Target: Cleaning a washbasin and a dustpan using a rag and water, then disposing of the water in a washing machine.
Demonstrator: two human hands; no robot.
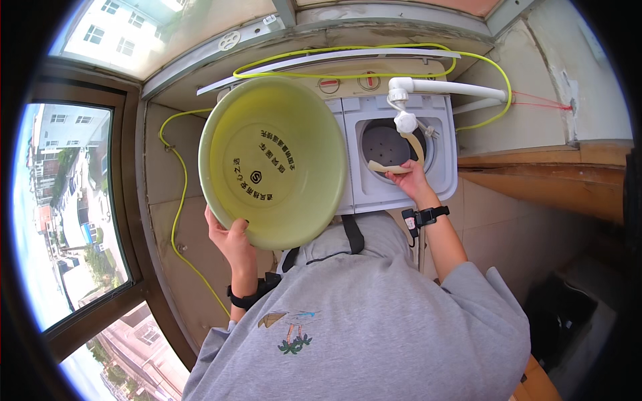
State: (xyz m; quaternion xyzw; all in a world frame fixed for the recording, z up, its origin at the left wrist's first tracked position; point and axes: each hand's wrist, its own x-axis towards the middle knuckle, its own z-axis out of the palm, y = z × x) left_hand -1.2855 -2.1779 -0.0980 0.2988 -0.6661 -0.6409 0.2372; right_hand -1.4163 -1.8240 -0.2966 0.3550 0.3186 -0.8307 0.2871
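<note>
With my left hand [230,238] I grip the near left rim of a large pale green plastic basin [306,155], which bears dark printed writing on its bottom. The basin covers the left part of a white twin-tub washing machine [353,190]. Pinched in my right hand [414,181] is the free end of a cream flexible hose [388,168]. That hose hangs from a white plastic tap [405,122] and curves over the open round spin tub [383,145]. Inside the basin I see no water for certain.
A white pipe [456,86] comes from the right wall to the tap. A plug [431,131] hangs beside the tub opening. Control knobs [369,81] sit at the machine's back. A yellow hose [183,200] runs along the left wall and loops behind. Windows [75,200] line the left.
</note>
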